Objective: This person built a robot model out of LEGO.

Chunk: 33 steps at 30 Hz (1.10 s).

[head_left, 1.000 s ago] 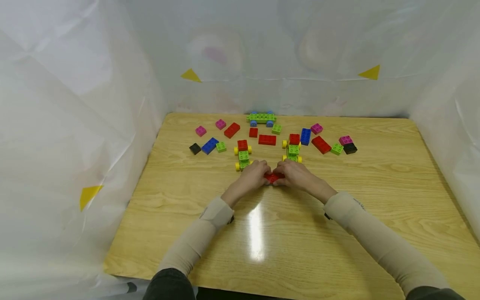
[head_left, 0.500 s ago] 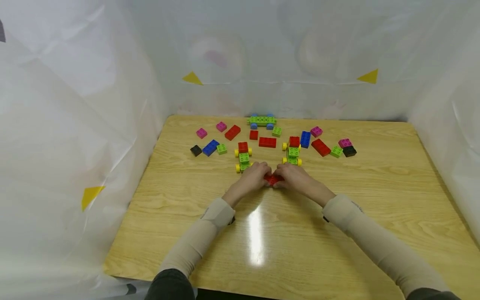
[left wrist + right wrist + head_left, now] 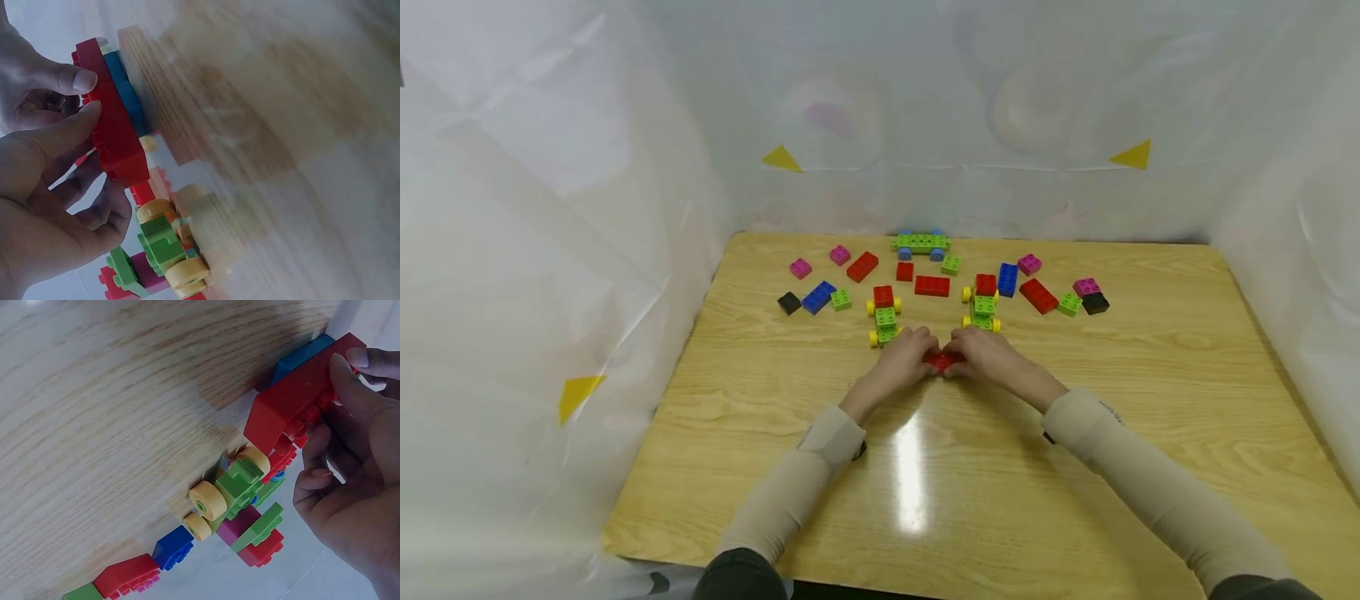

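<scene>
Near the middle of the table a red brick (image 3: 942,362) lies between both hands. Thumb and fingers of my left hand (image 3: 906,357) hold its left end, while my right hand (image 3: 988,357) holds the right end. Underneath the red brick (image 3: 119,119), a blue piece (image 3: 125,90) shows in the left wrist view. The right wrist view shows the same blue piece (image 3: 303,357) against the brick's underside. Just beyond the left hand stands a small car (image 3: 886,317) with yellow wheels and stacked green and red bricks. A similar car (image 3: 984,306) stands beyond the right hand.
Loose bricks lie across the far half: red (image 3: 932,286), blue (image 3: 818,297), pink (image 3: 801,268), black (image 3: 789,302) and green (image 3: 1070,304). A green wheeled base (image 3: 921,242) with blue wheels stands at the back edge. White sheeting (image 3: 962,200) surrounds the wooden table (image 3: 1075,400).
The head view has shifted slightly. Both hands stay on the red brick at nearly the same spot, with only small finger movement.
</scene>
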{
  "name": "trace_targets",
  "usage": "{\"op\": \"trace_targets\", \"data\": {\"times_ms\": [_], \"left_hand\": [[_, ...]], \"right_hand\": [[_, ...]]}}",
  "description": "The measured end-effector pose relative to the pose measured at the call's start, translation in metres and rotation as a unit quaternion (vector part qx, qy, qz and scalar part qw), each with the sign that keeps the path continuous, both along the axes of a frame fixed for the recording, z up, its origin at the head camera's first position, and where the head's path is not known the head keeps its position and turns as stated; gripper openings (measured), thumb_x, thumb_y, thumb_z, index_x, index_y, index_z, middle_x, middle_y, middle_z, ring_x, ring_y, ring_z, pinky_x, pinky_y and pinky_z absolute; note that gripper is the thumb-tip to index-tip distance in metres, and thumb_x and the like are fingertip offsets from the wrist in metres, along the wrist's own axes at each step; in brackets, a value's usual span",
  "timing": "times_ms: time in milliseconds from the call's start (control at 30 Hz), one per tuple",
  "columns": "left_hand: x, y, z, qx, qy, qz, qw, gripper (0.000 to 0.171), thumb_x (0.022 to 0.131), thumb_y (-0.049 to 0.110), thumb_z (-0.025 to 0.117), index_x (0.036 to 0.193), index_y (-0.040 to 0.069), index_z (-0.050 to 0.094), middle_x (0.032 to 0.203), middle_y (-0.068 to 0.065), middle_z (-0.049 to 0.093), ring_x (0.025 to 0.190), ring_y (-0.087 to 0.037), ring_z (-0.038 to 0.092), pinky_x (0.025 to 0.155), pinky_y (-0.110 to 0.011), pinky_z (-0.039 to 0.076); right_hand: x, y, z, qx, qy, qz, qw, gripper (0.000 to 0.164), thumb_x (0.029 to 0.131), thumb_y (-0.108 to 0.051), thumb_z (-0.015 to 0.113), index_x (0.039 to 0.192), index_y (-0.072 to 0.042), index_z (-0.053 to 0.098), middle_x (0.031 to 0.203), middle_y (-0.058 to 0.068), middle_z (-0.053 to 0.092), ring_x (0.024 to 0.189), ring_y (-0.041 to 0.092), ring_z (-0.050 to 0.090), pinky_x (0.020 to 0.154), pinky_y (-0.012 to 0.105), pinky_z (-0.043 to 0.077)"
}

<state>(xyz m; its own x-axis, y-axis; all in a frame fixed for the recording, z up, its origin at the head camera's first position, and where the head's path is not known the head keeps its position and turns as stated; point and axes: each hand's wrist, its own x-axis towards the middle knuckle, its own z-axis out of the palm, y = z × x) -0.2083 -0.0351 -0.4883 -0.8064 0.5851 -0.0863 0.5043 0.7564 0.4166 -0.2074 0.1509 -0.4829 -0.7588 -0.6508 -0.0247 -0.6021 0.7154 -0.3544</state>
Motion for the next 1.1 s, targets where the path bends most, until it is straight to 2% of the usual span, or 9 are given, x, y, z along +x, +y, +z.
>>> {"op": "trace_targets", "data": {"times_ms": [167,333,500,733,933,1100], "left_hand": [[0.001,-0.005,-0.002,0.023,0.001,0.003,0.9997,0.018,0.089,0.022,0.071,0.103,0.011,0.07,0.099,-0.002,0.057,0.087,-0.017,0.049,0.075,-0.027,0.042],[0.002,-0.004,-0.001,0.017,-0.007,0.011,0.9998,0.02,0.089,0.023,0.071,0.105,0.011,0.071,0.099,-0.002,0.056,0.087,-0.017,0.048,0.073,-0.027,0.042],[0.002,-0.003,0.0,0.023,-0.011,0.011,0.9996,0.02,0.089,0.022,0.071,0.105,0.011,0.071,0.098,-0.002,0.056,0.086,-0.017,0.048,0.076,-0.027,0.042],[0.002,-0.004,-0.001,0.019,-0.006,0.013,0.9997,0.022,0.088,0.021,0.072,0.107,0.01,0.071,0.099,-0.003,0.057,0.088,-0.017,0.05,0.074,-0.027,0.043],[0.001,-0.005,-0.003,0.022,-0.006,0.013,0.9997,0.021,0.089,0.021,0.072,0.107,0.01,0.071,0.099,-0.003,0.058,0.088,-0.017,0.05,0.075,-0.027,0.043],[0.001,-0.01,0.0,0.029,-0.034,0.001,0.999,0.021,0.091,0.021,0.069,0.109,0.01,0.07,0.1,-0.002,0.059,0.09,-0.016,0.052,0.081,-0.027,0.044]], "right_hand": [[0.001,-0.003,0.0,0.002,0.002,-0.001,1.0,0.028,0.084,-0.026,0.076,0.103,-0.005,0.073,0.079,0.0,0.053,0.068,0.014,0.044,0.059,0.026,0.037],[0.0,-0.002,0.001,0.001,0.003,0.007,1.0,0.029,0.084,-0.026,0.076,0.104,-0.004,0.073,0.08,0.0,0.054,0.068,0.014,0.044,0.059,0.026,0.037],[0.0,0.0,-0.002,-0.003,-0.005,-0.007,1.0,0.03,0.085,-0.028,0.075,0.105,-0.006,0.074,0.08,0.0,0.053,0.068,0.014,0.044,0.059,0.026,0.036],[0.0,0.001,-0.007,-0.013,0.008,-0.003,1.0,0.032,0.084,-0.029,0.075,0.107,-0.005,0.073,0.079,0.001,0.052,0.068,0.015,0.042,0.058,0.026,0.035],[0.002,0.003,-0.012,-0.012,0.033,-0.029,0.999,0.036,0.083,-0.037,0.076,0.108,-0.011,0.074,0.091,0.005,0.062,0.083,0.022,0.048,0.07,0.034,0.039],[0.007,0.008,-0.023,-0.057,0.018,-0.059,0.996,0.037,0.083,-0.037,0.075,0.11,-0.012,0.074,0.1,0.007,0.065,0.093,0.025,0.05,0.077,0.04,0.04]]}}
